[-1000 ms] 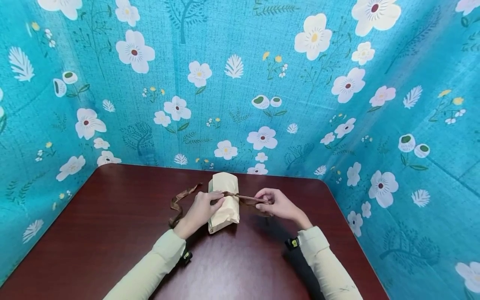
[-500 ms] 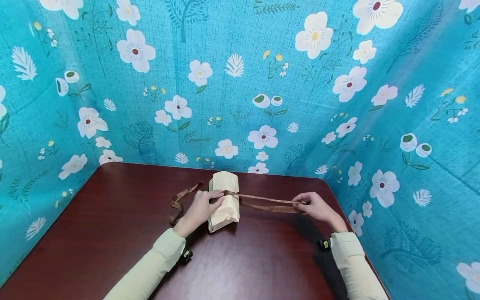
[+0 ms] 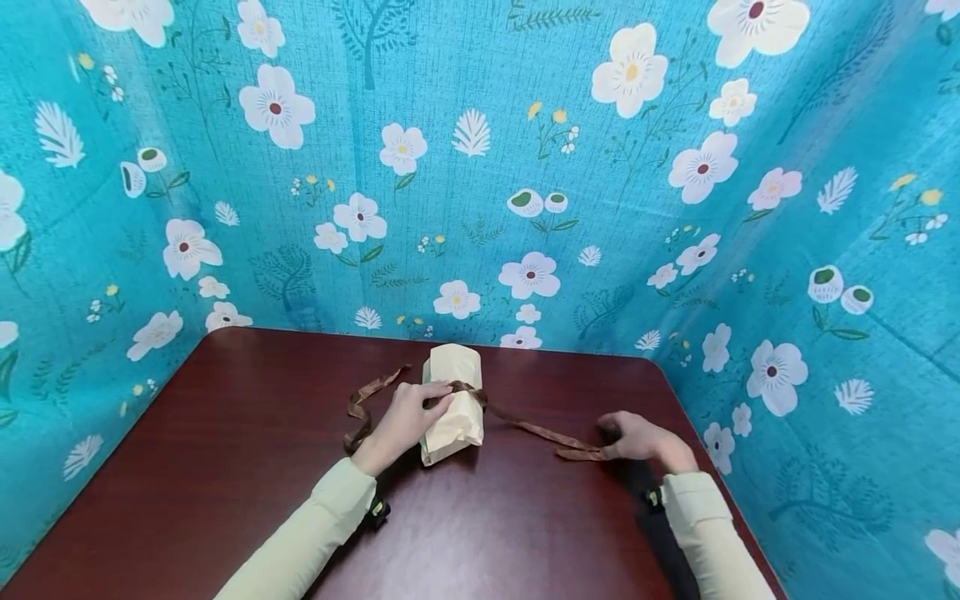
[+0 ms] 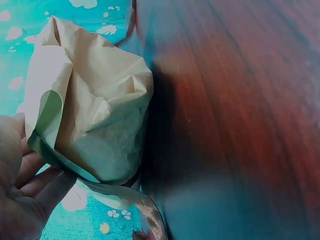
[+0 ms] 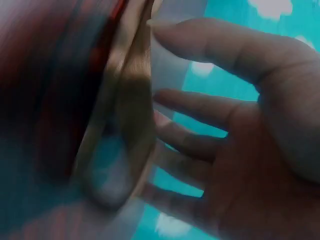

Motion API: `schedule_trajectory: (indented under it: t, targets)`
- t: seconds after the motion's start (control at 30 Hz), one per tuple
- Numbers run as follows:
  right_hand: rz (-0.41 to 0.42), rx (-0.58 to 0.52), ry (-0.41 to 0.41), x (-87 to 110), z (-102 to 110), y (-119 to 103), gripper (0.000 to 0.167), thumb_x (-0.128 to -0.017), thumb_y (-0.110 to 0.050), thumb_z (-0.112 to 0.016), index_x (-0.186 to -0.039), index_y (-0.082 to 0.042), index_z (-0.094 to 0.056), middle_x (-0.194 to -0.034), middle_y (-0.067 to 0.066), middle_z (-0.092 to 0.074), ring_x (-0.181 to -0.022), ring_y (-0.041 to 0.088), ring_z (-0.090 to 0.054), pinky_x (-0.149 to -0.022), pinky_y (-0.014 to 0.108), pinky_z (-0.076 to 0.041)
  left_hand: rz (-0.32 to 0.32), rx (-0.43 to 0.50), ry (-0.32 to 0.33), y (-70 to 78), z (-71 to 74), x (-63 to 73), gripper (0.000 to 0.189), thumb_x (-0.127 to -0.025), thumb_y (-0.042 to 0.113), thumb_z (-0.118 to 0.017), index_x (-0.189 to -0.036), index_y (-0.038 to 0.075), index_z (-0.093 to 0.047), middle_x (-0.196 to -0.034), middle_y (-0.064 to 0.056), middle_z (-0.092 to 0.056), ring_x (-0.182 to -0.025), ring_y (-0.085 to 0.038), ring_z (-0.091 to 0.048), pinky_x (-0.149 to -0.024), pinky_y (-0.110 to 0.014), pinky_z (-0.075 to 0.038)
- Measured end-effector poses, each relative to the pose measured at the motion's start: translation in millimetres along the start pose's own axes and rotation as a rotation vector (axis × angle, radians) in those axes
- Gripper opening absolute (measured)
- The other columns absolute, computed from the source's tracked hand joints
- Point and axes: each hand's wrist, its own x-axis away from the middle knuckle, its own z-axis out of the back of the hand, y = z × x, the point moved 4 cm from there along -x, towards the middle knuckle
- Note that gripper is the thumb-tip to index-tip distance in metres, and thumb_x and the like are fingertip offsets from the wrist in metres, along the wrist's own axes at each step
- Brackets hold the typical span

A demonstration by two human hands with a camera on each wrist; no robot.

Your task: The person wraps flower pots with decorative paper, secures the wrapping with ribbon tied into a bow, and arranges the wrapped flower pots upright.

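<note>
A cream paper parcel [image 3: 453,417] lies near the table's far edge, wrapped across its middle by a brown ribbon [image 3: 543,432]. My left hand [image 3: 405,417] reaches over the parcel's left side and pinches the ribbon against it near the crossing; the fingertips are partly hidden behind the paper in the left wrist view. The right-hand length of ribbon runs slackly over the table and doubles back beside my right hand [image 3: 641,437]. In the right wrist view the fingers [image 5: 192,140] of that hand are spread, with a blurred ribbon loop [image 5: 135,100] beside their tips.
The other ribbon end [image 3: 363,404] lies wavy on the table left of the parcel. A dark red-brown table [image 3: 480,525] lies beneath everything. Blue flowered cloth [image 3: 480,208] hangs behind it and on both sides.
My right hand has pulled the ribbon far to the right, then dropped lower and loosened its fingers. The taut ribbon has gone slack. My left hand has stayed at the parcel.
</note>
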Motion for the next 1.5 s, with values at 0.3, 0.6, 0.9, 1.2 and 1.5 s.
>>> schedule_trajectory:
  t: [0.3, 0.6, 0.9, 1.2, 1.5]
  targets:
    - [0.303, -0.181, 0.155, -68.7, -24.9, -120.5, 0.042, -0.098, -0.027, -0.069, -0.131, -0.001, -0.064, -0.124, 0.016, -0.07, -0.118, 0.031, -0.065, -0.101, 0.054, -0.049, -0.069, -0.019, 0.006, 3.2, -3.7, -1.5, 0.021, -0.097, 0.01, -0.069, -0.115, 0.002, -0.077, -0.118, -0.015, -0.073, -0.114, -0.025, -0.07, -0.091, -0.039, -0.058]
    - [0.278, -0.277, 0.317, -107.1, -54.8, -155.0, 0.029, -0.097, -0.008, -0.067, -0.124, 0.001, -0.067, -0.103, 0.01, -0.073, -0.091, 0.017, -0.068, -0.081, 0.032, -0.057, -0.085, 0.025, -0.043, 0.5, -0.5, 0.5, 0.025, -0.098, 0.005, -0.064, -0.121, 0.001, -0.074, -0.126, -0.018, -0.07, -0.119, -0.027, -0.067, -0.092, -0.04, -0.057]
    - [0.294, -0.35, 0.345, -103.7, -58.0, -152.3, 0.032, -0.092, 0.005, -0.067, -0.124, 0.001, -0.067, -0.097, 0.011, -0.072, -0.085, 0.018, -0.069, -0.078, 0.03, -0.057, -0.029, 0.051, -0.011, -3.8, 5.5, 6.9, 0.033, -0.096, -0.003, -0.063, -0.129, -0.003, -0.068, -0.134, -0.025, -0.064, -0.096, -0.029, -0.072, -0.066, -0.035, -0.054]
    - [0.291, -0.329, 0.392, -99.7, -55.9, -149.0, 0.033, -0.093, 0.009, -0.061, -0.125, 0.002, -0.066, -0.104, 0.015, -0.07, -0.09, 0.025, -0.069, -0.078, 0.035, -0.058, 0.067, 0.008, 0.007, -9.0, 7.2, 13.9, 0.038, -0.091, -0.007, -0.066, -0.129, -0.003, -0.068, -0.124, -0.025, -0.068, -0.049, -0.01, -0.046, -0.051, -0.022, -0.037]
    - [0.232, -0.406, 0.309, -92.5, -57.1, -149.4, 0.032, -0.093, -0.012, -0.074, -0.122, -0.002, -0.067, -0.107, 0.012, -0.072, -0.082, 0.021, -0.069, -0.072, 0.032, -0.058, 0.171, -0.079, 0.027, -12.8, 7.6, 18.5, 0.032, -0.09, -0.001, -0.072, -0.122, 0.0, -0.072, -0.109, -0.015, -0.076, -0.071, -0.016, -0.07, -0.068, -0.034, -0.057]
